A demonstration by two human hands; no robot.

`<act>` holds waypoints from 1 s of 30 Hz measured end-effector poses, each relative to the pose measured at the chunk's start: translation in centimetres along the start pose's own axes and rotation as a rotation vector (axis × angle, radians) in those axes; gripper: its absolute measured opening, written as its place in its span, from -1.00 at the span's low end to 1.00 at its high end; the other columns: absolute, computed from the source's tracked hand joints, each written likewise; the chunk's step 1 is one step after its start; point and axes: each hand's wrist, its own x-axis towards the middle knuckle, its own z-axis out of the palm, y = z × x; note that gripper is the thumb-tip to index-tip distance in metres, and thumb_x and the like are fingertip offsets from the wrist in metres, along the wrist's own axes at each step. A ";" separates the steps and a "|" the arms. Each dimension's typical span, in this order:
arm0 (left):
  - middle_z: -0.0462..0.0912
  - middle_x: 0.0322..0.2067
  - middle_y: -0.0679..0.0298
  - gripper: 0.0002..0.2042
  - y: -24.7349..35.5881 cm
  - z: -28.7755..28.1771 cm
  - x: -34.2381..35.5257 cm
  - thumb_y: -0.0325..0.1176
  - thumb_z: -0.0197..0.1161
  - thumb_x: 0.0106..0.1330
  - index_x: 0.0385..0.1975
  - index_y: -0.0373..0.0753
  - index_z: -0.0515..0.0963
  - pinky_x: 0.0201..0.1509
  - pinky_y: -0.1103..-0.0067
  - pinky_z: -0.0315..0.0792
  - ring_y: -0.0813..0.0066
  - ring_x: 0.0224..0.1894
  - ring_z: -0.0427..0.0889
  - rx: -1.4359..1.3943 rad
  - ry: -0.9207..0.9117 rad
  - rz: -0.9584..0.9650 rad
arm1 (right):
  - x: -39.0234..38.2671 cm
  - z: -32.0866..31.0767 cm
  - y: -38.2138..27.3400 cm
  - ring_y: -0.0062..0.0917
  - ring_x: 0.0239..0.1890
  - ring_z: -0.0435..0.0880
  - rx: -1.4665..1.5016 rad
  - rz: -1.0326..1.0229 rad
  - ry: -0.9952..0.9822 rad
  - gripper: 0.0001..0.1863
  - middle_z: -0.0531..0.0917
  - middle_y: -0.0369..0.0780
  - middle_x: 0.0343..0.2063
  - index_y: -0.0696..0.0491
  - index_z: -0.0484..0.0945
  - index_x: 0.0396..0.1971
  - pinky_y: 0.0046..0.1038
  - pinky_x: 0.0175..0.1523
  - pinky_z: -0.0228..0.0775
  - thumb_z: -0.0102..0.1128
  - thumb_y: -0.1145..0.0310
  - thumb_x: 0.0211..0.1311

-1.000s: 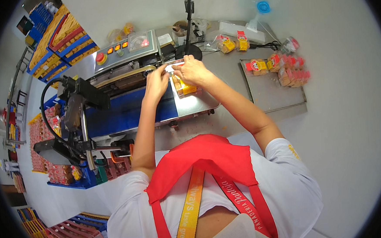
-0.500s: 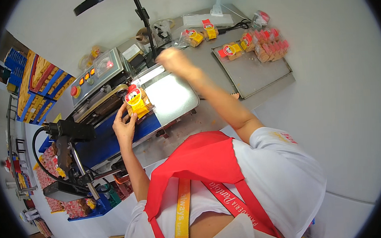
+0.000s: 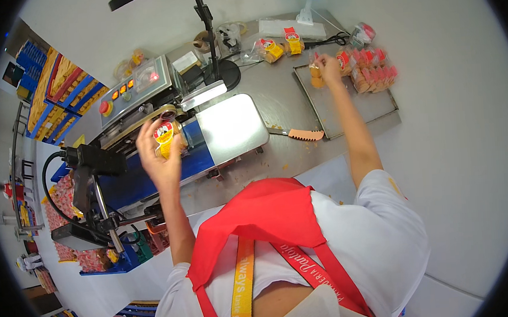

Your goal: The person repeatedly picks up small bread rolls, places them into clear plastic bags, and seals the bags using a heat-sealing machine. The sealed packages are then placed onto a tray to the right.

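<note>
My left hand [image 3: 162,158] is at the belt sealing machine, its thumb and fingers around a clear bag of baked goods [image 3: 164,136] with a red and yellow label. That bag stands over the blue conveyor belt [image 3: 191,151], close to the machine's rollers. Stretched out to the far right, my right hand [image 3: 330,68] pinches another bag of baked goods [image 3: 316,76] at the left part of a metal tray [image 3: 359,120]. Part of this second bag is hidden by my fingers. Several more filled bags [image 3: 374,77] are packed along the tray's far right side.
The sealer's control panel [image 3: 136,84] has lit buttons and a red knob. A bare metal plate [image 3: 232,124] extends the belt. Near the tray lies a knife with an orange handle [image 3: 306,134]. A black lamp stand [image 3: 223,73] rises behind; two bags [image 3: 293,43] lie farther back.
My right hand has swung from above the metal plate to the tray and taken hold of a bag there. My left hand, with its bag, has shifted slightly left along the belt.
</note>
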 end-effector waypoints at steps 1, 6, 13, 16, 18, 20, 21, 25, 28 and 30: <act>0.35 0.16 0.12 -0.47 1.7 1.1 0.3 -0.45 0.36 0.05 0.09 -0.23 0.43 0.21 0.37 0.30 0.24 0.23 0.34 -0.082 -0.057 0.063 | 0.8 -1.5 -1.2 -0.57 -0.54 0.60 0.232 0.075 0.014 -0.88 0.62 -0.28 -0.59 0.15 0.58 -0.46 -0.52 -0.38 0.50 0.30 0.43 0.07; 0.40 0.08 0.00 -0.30 9.4 8.7 1.0 -0.31 0.44 -0.01 0.18 -0.27 0.31 0.23 0.38 0.31 0.15 0.20 0.36 -0.230 -0.294 0.199 | -0.6 -8.2 -19.2 -0.70 -0.56 0.58 0.987 0.256 -0.290 -0.84 0.64 -0.27 -0.54 0.17 0.57 -0.46 -0.67 -0.46 0.47 0.36 0.43 0.04; 0.57 -0.18 0.13 -0.61 7.5 11.8 5.2 -0.28 0.25 0.24 -0.02 -0.35 0.39 -0.08 0.44 0.48 0.31 -0.15 0.60 -0.383 -0.262 0.084 | -5.1 -7.0 -29.5 -0.61 -0.41 0.62 1.061 -0.110 -0.170 -0.67 0.65 -0.16 -0.40 0.22 0.53 -0.20 -0.54 -0.27 0.50 0.26 0.25 0.20; 0.55 -0.04 0.18 -0.61 3.2 11.1 5.1 -0.14 0.00 0.42 0.10 -0.27 0.35 -0.01 0.48 0.51 0.40 -0.07 0.60 -1.325 -0.545 -0.475 | -5.9 -8.2 -29.9 -0.50 -0.21 0.61 0.903 -0.106 0.153 -0.31 0.58 -0.04 -0.15 0.18 0.15 0.21 -0.36 -0.08 0.47 0.09 0.00 0.29; 0.50 0.05 0.13 -0.52 1.2 10.0 5.0 -0.05 -0.05 0.41 0.17 -0.27 0.28 0.07 0.40 0.48 0.30 0.02 0.56 -1.730 -0.635 -0.591 | -7.5 -9.5 -30.4 -0.43 -0.12 0.57 1.316 0.149 -0.395 -0.20 0.51 -0.02 -0.07 0.10 -0.14 0.28 -0.29 -0.02 0.43 -0.05 -0.12 0.30; 0.48 0.07 0.13 -0.52 -0.6 10.2 4.9 -0.05 -0.06 0.41 0.17 -0.27 0.28 0.14 0.37 0.42 0.30 0.07 0.52 -1.813 -0.613 -0.599 | -8.8 -9.5 -31.3 -0.36 -0.08 0.56 1.592 0.351 -0.794 -0.11 0.51 -0.01 -0.08 0.05 -0.33 0.31 -0.31 -0.01 0.46 0.03 -0.06 0.29; 0.47 0.08 0.13 -0.52 -1.1 10.3 4.9 -0.05 -0.06 0.41 0.18 -0.27 0.27 0.17 0.35 0.39 0.30 0.09 0.50 -1.854 -0.605 -0.605 | -9.4 -8.8 -31.9 -0.35 -0.08 0.56 1.482 0.254 -0.712 -0.10 0.51 0.00 -0.06 0.06 -0.31 0.30 -0.33 -0.03 0.47 0.10 0.00 0.27; 0.51 0.01 0.25 -0.59 -1.8 10.0 4.6 -0.14 0.03 0.40 0.13 -0.26 0.32 0.16 0.48 0.36 0.46 0.07 0.48 -1.472 -0.419 -0.298 | -11.1 -5.2 -32.1 -0.38 -0.07 0.60 0.973 -0.103 -0.444 -0.20 0.53 -0.01 -0.08 0.14 -0.06 0.16 -0.44 -0.09 0.52 0.35 0.42 0.07; 0.49 0.02 0.24 -0.56 -3.6 9.9 3.7 -0.40 0.16 0.32 0.17 -0.25 0.24 0.18 0.55 0.30 0.52 0.07 0.45 -1.199 -0.355 -0.173 | -12.0 -1.8 -30.0 -0.36 -0.06 0.62 0.835 -0.172 -0.289 -0.44 0.57 -0.06 -0.17 0.15 0.14 -0.05 -0.42 -0.04 0.51 0.30 0.56 0.01; 0.48 0.02 0.22 -0.47 -5.1 10.3 2.6 -0.53 0.25 0.22 0.16 -0.25 0.19 0.14 0.60 0.32 0.53 0.06 0.44 -1.019 -0.326 -0.152 | -12.6 1.1 -27.8 -0.33 -0.08 0.63 0.784 -0.222 -0.267 -0.46 0.57 -0.05 -0.14 0.16 0.16 -0.06 -0.41 -0.02 0.51 0.30 0.55 0.03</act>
